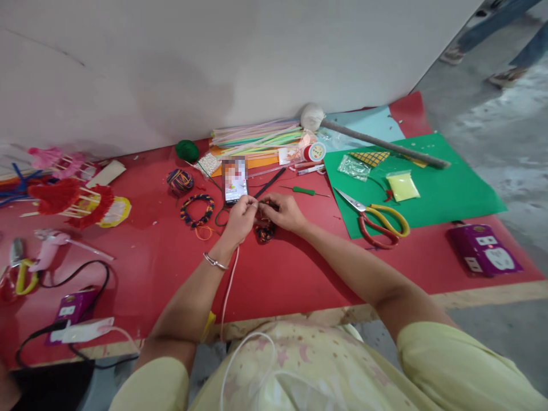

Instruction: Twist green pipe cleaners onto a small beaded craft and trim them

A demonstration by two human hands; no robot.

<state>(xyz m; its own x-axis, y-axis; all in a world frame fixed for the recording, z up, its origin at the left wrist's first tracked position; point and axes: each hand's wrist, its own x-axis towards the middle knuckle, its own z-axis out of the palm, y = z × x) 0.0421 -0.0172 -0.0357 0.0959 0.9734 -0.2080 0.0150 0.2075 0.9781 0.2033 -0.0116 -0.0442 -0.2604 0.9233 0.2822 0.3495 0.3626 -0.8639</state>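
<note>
My left hand (240,218) and my right hand (285,211) meet over the red table (299,268), both with fingers pinched together around a small dark multicoloured braided piece (265,231) and a thin stick between them. A phone (235,181) lies just beyond my hands, screen up. A finished braided bracelet (197,209) lies to the left of my left hand, with a ball of multicoloured yarn (180,180) behind it.
Scissors with yellow and red handles (379,220) lie on a green sheet (428,182) at right. A bundle of straws (257,137), a tape roll (316,152), a green yarn ball (187,150), a purple power strip (483,249) and a pink glue gun (49,245) lie around. Another person's legs (492,34) stand at far right.
</note>
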